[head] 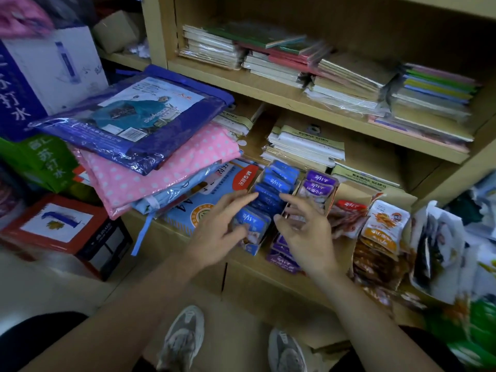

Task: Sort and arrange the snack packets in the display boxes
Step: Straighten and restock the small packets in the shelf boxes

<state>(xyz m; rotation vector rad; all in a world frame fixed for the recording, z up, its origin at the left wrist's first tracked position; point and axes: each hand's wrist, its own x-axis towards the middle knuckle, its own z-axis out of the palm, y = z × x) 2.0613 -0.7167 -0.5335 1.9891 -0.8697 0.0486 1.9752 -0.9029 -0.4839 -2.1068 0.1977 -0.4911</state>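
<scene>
A row of blue snack packets [276, 181] stands in a narrow cardboard display box on the lowest shelf. Beside it on the right, purple packets [318, 185] fill a second box [346, 190], and more purple ones [283, 260] lie at the shelf's front edge. My left hand [220, 229] rests against the left side of the blue row, fingers spread and touching the front packets. Over the gap between the two boxes hovers my right hand [303, 229], fingers apart and nothing gripped. Red packets [349, 213] and orange packets [382, 232] lie loose further right.
Folded raincoat packs [150, 135] are stacked at the left of the shelf over a blue paper ream [206, 205]. Notebooks [303, 149] and exercise books [349, 76] fill the shelves behind and above. Cartons [59, 232] stand on the floor at left; bags [451, 251] crowd the right.
</scene>
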